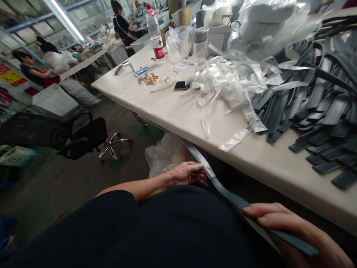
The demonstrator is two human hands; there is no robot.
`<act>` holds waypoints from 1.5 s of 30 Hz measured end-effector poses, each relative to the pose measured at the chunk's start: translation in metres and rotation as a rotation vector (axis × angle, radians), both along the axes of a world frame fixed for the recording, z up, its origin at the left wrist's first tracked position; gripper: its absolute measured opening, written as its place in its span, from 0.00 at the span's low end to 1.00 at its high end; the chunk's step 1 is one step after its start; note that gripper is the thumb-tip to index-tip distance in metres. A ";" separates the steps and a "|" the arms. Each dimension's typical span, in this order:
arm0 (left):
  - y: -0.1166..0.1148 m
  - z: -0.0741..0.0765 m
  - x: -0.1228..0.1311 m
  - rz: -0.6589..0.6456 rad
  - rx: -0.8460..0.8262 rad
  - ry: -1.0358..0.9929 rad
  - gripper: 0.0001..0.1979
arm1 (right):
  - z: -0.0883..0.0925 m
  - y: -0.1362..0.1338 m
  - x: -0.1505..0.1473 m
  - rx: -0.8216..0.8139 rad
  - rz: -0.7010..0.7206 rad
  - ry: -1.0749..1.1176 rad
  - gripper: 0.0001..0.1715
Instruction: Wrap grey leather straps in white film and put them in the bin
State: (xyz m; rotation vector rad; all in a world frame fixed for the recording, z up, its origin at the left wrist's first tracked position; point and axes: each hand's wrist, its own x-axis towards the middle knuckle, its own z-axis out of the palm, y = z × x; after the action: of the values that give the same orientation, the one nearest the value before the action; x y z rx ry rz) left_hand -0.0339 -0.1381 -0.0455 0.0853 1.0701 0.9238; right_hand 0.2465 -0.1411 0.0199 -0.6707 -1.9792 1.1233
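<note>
A long blue-grey strap point(230, 193) runs diagonally in front of my body, below the table's near edge. My right hand point(295, 227) is closed around its near part, with the strap's end sticking out past the fingers. My left hand point(185, 173) has a pale finger cot point(195, 167) on one finger. Its fingers are curled and pinch the strap's edge, where shiny clear film point(205, 165) covers the surface. I cannot tell whether the film alone or the strap too is between these fingertips. The strap's far end goes out of sight by the table edge.
On the white table point(173, 115) lie crumpled film strips point(231, 78), a heap of dark straps point(315, 108), a phone point(182, 85) and small brass-coloured pieces point(150, 79). A bottle point(156, 37) and a jar point(200, 48) stand behind. An office chair point(86, 137) is at left; people sit beyond.
</note>
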 end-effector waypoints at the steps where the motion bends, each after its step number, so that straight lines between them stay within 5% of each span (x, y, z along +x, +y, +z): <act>1: 0.000 0.000 0.000 -0.003 0.002 0.002 0.10 | 0.002 0.002 -0.003 0.004 -0.010 0.021 0.07; 12: -0.004 -0.001 0.002 0.031 0.073 -0.095 0.12 | 0.000 -0.007 0.005 0.032 0.015 -0.054 0.09; 21: -0.004 0.000 0.006 -0.148 0.161 -0.086 0.20 | -0.016 0.024 -0.030 0.002 0.155 0.019 0.12; 31: -0.004 0.005 0.004 -0.133 0.154 -0.160 0.19 | -0.037 0.039 -0.053 -0.002 0.092 -0.078 0.13; 34: 0.002 0.006 -0.006 0.035 0.156 -0.259 0.20 | -0.034 0.037 -0.048 -0.086 0.107 -0.057 0.15; 37: 0.015 0.012 -0.033 0.383 0.137 -0.241 0.19 | -0.031 0.035 -0.039 -0.191 0.074 -0.033 0.15; 41: 0.032 0.034 -0.091 0.815 0.157 -0.047 0.19 | -0.032 0.033 -0.031 -0.309 0.029 0.020 0.17; 45: 0.043 0.059 -0.128 1.029 0.323 0.105 0.16 | -0.036 0.031 -0.035 -0.416 0.050 0.082 0.17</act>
State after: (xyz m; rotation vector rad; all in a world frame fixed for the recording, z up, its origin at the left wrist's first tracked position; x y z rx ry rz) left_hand -0.1614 -0.0953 0.0138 -0.1736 1.0389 2.0346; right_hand 0.2114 -0.1101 -0.0159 -0.7749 -1.7145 1.5887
